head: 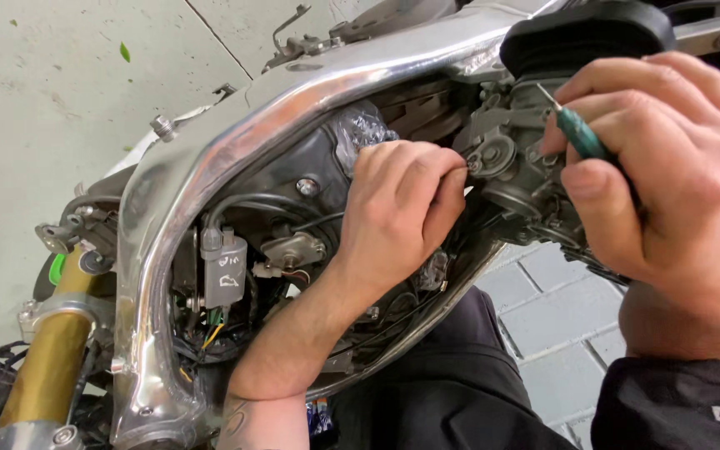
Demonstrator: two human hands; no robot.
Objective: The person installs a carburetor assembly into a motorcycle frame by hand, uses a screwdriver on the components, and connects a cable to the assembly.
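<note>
Fingers (pixel 602 179) of right hand (pixel 668 175) pinching green screwdriver (pixel 581 135), tip at carburetor (pixel 510 162)

Screwdriver (pixel 581 135) tip behind the carburetor (pixel 506 162), left fingertips (pixel 452 179) tucked under, gold fork (pixel 47 358) cut off

You're in a garage or workshop: a stripped motorcycle frame (pixel 210 158) with bare wiring (pixel 210 333) fills the centre, over a concrete floor (pixel 60 75) at upper left.
</note>
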